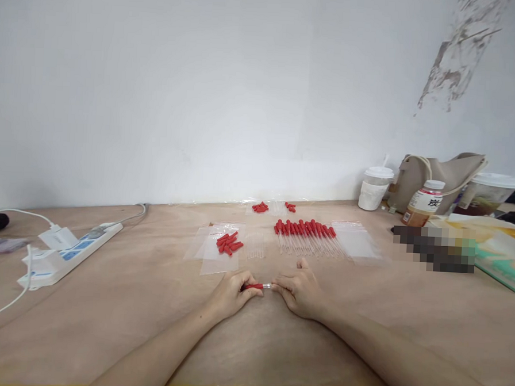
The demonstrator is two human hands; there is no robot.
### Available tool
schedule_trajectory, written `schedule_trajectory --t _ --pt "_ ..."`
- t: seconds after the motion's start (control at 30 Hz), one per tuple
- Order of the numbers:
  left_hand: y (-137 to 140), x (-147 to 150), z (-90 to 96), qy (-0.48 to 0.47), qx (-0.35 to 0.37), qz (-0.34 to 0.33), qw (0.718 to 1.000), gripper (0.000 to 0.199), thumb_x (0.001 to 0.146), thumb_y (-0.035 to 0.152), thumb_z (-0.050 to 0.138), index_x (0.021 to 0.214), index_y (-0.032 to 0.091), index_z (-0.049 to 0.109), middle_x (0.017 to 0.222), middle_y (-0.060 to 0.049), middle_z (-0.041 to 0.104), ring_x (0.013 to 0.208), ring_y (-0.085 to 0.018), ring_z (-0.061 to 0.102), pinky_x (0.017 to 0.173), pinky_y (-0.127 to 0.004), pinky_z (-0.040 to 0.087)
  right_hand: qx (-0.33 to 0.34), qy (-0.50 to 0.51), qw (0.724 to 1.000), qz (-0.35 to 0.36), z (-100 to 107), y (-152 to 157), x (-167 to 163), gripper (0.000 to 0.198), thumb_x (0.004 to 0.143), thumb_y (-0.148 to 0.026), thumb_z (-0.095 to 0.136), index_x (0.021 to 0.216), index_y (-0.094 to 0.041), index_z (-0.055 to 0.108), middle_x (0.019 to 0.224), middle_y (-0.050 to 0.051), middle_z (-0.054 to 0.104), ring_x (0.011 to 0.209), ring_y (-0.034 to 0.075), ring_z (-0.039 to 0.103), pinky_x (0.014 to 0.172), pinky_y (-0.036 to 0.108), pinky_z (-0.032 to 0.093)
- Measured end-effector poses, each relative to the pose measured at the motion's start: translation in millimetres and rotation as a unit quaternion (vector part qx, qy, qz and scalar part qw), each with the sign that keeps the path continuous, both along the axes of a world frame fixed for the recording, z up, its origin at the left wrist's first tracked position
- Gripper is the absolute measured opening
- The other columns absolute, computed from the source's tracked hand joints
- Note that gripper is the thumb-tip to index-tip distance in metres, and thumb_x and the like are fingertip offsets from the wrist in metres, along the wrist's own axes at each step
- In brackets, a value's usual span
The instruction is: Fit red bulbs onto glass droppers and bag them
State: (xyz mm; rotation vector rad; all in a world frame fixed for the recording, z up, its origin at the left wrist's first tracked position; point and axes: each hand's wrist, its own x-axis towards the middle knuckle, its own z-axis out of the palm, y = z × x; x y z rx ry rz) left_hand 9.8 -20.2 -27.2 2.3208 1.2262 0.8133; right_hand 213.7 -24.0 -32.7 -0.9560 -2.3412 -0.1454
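Note:
Low over the table's middle, my left hand [234, 292] pinches a red rubber dropper bulb [254, 286]. A clear glass dropper tube [267, 285] meets the bulb's open end, and the fingers of my right hand [299, 288] are closed on it; most of its length is hidden by that hand. Beyond my left hand is a pile of loose red bulbs [229, 244] on a clear plastic bag. Several bare glass tubes [255, 246] lie beside the pile. To their right runs a row of droppers [305, 236] with red bulbs on glass tubes.
Flat plastic bags [358, 241] lie right of the row. More red bulbs [260, 207] rest near the wall. A white power strip [70, 255] with cables is at left. At right stand a lidded cup [375, 189], a bottle [424, 204] and a grey bag [446, 171].

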Motion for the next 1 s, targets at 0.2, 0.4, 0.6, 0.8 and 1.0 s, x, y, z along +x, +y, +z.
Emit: schedule_trajectory --t 0.2,0.4,0.6,0.8,1.0 --pt "1.4 -1.8 -0.8 -0.006 -0.006 -0.005 1.0 0.021 0.073 0.034 0.06 0.064 0.016 0.055 0.063 0.002 0.059 0.057 -0.011 0.049 0.052 -0.02 0.036 -0.01 0.002 1.0 0.005 1.4 0.1 -0.1 0.025 0.084 -0.022 0.04 0.067 -0.019 0.058 0.059 -0.001 0.062 0.051 0.008 0.043 0.066 0.029 0.017" --pt "2.0 -2.8 -0.4 -0.013 -0.012 -0.009 1.0 0.022 0.072 0.034 0.062 0.062 0.015 0.055 0.062 0.002 0.059 0.057 -0.011 0.049 0.052 -0.019 0.035 -0.029 0.004 1.0 0.007 -0.1 0.8 0.4 0.025 0.084 -0.023 0.039 0.067 -0.019 0.057 0.058 -0.002 0.061 0.051 0.008 0.043 0.066 0.029 0.017" --pt "2.9 -3.7 -2.1 -0.02 -0.013 -0.015 1.0 0.022 0.073 0.032 0.062 0.061 0.015 0.054 0.064 0.002 0.059 0.059 -0.011 0.051 0.054 -0.019 0.036 -0.034 0.007 0.999 0.013 1.0 0.4 0.7 0.026 0.085 -0.024 0.039 0.066 -0.019 0.056 0.06 -0.003 0.061 0.054 0.009 0.045 0.066 0.029 0.017" --pt "3.7 -5.1 -3.8 -0.029 -0.009 -0.023 0.999 0.021 0.073 0.03 0.061 0.061 0.015 0.054 0.064 0.002 0.06 0.06 -0.011 0.052 0.054 -0.019 0.037 -0.037 -0.001 0.999 0.009 1.4 0.1 1.7 0.027 0.084 -0.023 0.039 0.062 -0.017 0.052 0.057 -0.003 0.06 0.049 0.007 0.04 0.066 0.029 0.017" --pt "2.8 -6.4 -1.0 -0.028 -0.004 -0.047 0.999 0.013 0.076 0.025 0.059 0.067 0.016 0.06 0.067 0.001 0.059 0.064 -0.012 0.054 0.059 -0.02 0.04 -0.046 0.002 0.999 0.012 -0.2 0.6 3.2 0.026 0.084 -0.023 0.039 0.063 -0.018 0.054 0.057 -0.003 0.06 0.05 0.007 0.04 0.067 0.028 0.017"
